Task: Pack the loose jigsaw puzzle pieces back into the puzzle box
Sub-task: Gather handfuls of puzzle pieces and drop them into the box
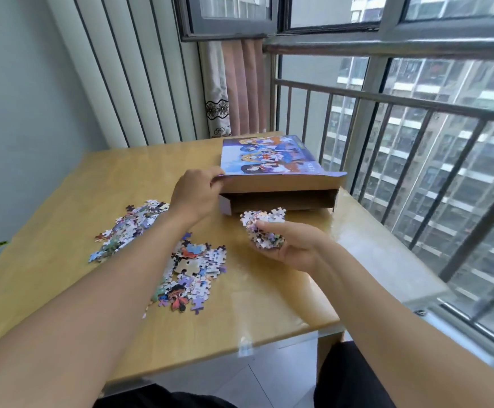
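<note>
The puzzle box (281,198) lies at the far right of the wooden table (63,207), its near end open. Its cartoon-printed lid (269,157) is raised at the near edge. My left hand (194,195) pinches the lid's near left corner and holds it up. My right hand (291,245) is palm up just in front of the opening, fingers curled round a handful of puzzle pieces (264,228). Two loose heaps lie on the table: one pile (128,228) at the left under my left forearm, another pile (192,275) between my arms.
A metal railing (401,119) and windows run along the table's right side. A pink curtain (239,89) hangs behind the table's far edge. A grey ribbed wall is at the left. My dark-clothed knees sit below the table's near edge.
</note>
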`<action>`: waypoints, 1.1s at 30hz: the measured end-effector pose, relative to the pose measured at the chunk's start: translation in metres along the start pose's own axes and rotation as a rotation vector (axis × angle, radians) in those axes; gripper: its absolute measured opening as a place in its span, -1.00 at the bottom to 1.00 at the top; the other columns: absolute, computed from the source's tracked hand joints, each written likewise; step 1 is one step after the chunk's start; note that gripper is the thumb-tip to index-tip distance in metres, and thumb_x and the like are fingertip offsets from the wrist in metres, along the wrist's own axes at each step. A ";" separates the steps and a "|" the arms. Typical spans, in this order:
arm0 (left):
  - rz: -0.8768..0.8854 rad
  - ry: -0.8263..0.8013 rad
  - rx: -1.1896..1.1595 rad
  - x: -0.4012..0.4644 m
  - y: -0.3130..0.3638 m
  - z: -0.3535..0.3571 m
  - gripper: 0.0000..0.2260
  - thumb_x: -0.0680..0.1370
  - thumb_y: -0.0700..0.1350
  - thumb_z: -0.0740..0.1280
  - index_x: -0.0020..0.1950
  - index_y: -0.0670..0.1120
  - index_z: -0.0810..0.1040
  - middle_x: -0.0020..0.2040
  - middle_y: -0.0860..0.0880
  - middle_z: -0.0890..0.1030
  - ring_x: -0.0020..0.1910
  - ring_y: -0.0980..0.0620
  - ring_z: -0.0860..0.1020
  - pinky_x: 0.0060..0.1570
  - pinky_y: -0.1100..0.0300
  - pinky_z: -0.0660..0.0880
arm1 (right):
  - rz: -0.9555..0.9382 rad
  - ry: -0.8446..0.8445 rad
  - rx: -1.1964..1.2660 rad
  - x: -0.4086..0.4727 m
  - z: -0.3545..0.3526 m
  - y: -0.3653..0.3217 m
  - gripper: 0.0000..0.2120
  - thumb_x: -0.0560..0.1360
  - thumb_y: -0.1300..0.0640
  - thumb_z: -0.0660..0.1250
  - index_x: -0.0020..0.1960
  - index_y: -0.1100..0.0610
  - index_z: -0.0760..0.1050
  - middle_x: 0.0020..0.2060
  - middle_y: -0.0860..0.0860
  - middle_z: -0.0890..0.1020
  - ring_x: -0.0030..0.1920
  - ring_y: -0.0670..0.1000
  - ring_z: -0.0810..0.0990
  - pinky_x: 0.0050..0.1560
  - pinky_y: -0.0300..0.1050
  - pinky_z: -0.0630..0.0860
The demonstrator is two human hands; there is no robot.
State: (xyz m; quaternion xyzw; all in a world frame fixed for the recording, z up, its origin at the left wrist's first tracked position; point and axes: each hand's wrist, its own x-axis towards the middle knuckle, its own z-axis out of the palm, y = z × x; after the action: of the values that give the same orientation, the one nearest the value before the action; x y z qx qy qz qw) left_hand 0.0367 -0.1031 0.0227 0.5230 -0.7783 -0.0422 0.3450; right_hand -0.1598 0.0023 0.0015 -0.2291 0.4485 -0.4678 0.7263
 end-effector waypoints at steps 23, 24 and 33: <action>0.097 0.082 -0.089 0.017 0.034 -0.034 -0.83 0.60 -0.01 0.33 -0.11 -0.02 0.67 -0.37 0.07 0.50 -0.29 -0.09 0.47 -0.25 0.02 0.45 | -0.256 0.269 0.292 0.033 0.053 -0.084 -0.59 0.38 0.52 0.11 0.11 0.24 0.52 0.17 0.19 0.54 0.19 0.21 0.53 0.24 -0.02 0.52; 0.099 0.095 -0.094 0.018 0.034 -0.035 -0.83 0.60 -0.01 0.33 -0.11 -0.01 0.67 -0.38 0.08 0.50 -0.31 -0.08 0.46 -0.26 0.01 0.45 | -0.247 0.338 0.066 0.035 0.049 -0.084 -0.67 0.41 0.51 0.13 0.05 0.25 0.51 0.16 0.18 0.54 0.18 0.19 0.52 0.24 -0.06 0.50; 0.102 0.164 -0.149 0.022 0.035 -0.032 -0.82 0.59 0.02 0.34 -0.08 -0.03 0.67 -0.37 -0.01 0.56 -0.32 -0.07 0.50 -0.28 0.06 0.46 | -0.701 0.352 -1.427 0.025 -0.008 -0.069 -0.66 0.39 0.22 0.33 0.16 0.12 0.62 -0.03 0.04 0.68 -0.07 0.09 0.62 -0.20 -0.06 0.60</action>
State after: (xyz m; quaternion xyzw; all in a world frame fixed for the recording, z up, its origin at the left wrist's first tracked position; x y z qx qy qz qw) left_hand 0.0236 -0.0968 0.0732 0.4574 -0.7676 -0.0393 0.4473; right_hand -0.1953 -0.0501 0.0385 -0.6868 0.6486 -0.2987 0.1358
